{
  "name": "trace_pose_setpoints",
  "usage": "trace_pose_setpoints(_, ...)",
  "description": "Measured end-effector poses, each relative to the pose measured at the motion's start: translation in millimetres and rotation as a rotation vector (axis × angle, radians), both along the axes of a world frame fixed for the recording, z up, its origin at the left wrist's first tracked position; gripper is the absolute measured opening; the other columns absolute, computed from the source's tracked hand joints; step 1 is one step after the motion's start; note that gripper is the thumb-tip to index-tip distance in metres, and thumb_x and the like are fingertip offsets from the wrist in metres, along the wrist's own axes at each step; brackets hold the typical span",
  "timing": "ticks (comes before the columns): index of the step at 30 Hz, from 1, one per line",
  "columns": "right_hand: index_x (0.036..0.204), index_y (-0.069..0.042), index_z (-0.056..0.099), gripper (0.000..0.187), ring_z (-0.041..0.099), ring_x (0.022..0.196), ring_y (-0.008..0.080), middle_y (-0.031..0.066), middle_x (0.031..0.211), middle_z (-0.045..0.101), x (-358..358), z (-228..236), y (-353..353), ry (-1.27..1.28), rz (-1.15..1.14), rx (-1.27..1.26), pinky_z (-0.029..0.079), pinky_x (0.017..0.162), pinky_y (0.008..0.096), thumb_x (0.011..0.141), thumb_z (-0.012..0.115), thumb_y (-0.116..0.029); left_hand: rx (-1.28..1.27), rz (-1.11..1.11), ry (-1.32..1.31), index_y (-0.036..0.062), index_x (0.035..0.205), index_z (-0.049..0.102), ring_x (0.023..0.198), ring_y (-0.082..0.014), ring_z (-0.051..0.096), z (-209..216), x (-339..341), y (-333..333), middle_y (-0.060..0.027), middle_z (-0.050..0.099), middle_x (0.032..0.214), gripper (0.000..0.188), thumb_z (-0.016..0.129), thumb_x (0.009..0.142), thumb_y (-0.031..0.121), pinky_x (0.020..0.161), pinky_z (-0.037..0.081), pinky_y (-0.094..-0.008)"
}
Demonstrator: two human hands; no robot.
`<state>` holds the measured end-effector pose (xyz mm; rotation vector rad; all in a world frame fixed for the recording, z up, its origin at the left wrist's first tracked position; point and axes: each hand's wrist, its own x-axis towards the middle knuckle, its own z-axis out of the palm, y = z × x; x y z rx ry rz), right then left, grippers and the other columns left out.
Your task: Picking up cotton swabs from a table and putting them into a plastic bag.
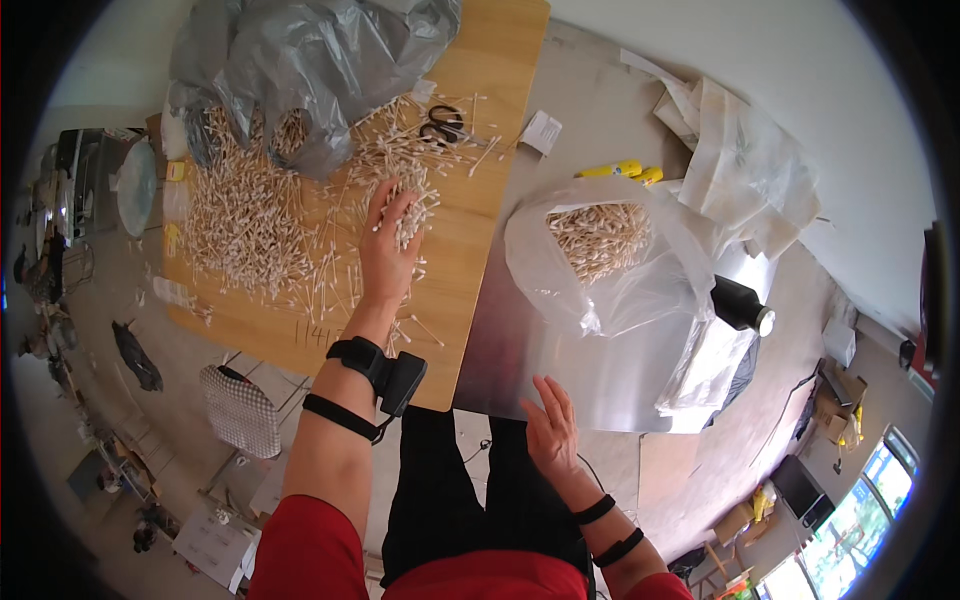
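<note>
My left hand point(388, 245) reaches over the wooden table, its fingers curled round a bunch of cotton swabs point(408, 222). Around it lie many loose cotton swabs, with a big heap point(245, 225) to its left. A grey plastic bag point(300, 65) drapes over the far part of that heap. Black-handled scissors point(442, 124) rest beyond the hand among scattered swabs. At the near edge of the metal table, my right hand point(550, 428) hangs with fingers apart and nothing in it. Farther off on that table, a clear plastic bag point(625, 295) holds more cotton swabs point(598, 240).
The wooden table point(500, 60) adjoins the shiny metal table point(510, 330). A black bottle point(740, 303) lies beside the clear bag, near folded clear plastic point(690, 380). Yellow tubes point(612, 170), a small white box point(541, 132) and crumpled sheeting point(745, 150) are at the back. A checkered chair point(240, 410) stands left.
</note>
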<state>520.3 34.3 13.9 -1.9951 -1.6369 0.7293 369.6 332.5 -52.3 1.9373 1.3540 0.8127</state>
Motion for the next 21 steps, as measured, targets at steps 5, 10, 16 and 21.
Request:
trace_pose_setpoints(5,0.100,-0.002,0.063,0.034,0.046,0.122,0.0344,0.0160,0.131,0.049,-12,-8,1,0.024,-0.036,-0.005,0.043,0.097,0.0465,0.069,0.055,0.010,-0.014,-0.058,0.042,0.0126,0.113,0.056,0.106,-0.0278,0.057,0,3,0,-0.0056,0.046,0.133,0.055,0.068,0.065,-0.013,0.081,0.052,-0.0346)
trace_pose_setpoints(10,0.099,-0.003,0.063,0.033,0.046,0.122,0.0340,0.0152,0.132,0.049,-22,-9,-1,0.052,-0.036,-0.027,0.043,0.096,0.0454,0.069,0.055,0.009,0.085,-0.061,0.096,0.0143,0.113,0.056,0.103,-0.0263,0.058,-3,9,19,-0.0043,0.045,0.134,0.058,0.068,0.063,-0.014,0.079,0.052,-0.0332)
trace_pose_setpoints(16,0.099,-0.003,0.063,0.032,0.047,0.122,0.0328,0.0142,0.130,0.051,-27,-10,1,0.087,-0.057,-0.036,0.043,0.095,0.0443,0.070,0.054,0.010,0.110,0.015,-0.033,0.0131,0.114,0.056,0.106,-0.0233,0.058,18,16,8,-0.0051,0.046,0.133,0.053,0.066,0.068,-0.011,0.081,0.052,-0.0324)
trace_pose_setpoints(21,0.098,-0.002,0.062,0.026,0.052,0.114,0.0341,0.0152,0.122,0.055,-29,-5,20,0.162,-0.090,-0.003,0.047,0.090,0.0420,0.075,0.055,0.009,-0.043,0.318,-0.364,0.0045,0.114,0.057,0.099,-0.0178,0.061,29,-40,12,-0.0092,0.057,0.120,0.037,0.067,0.079,0.000,0.073,0.053,-0.0291)
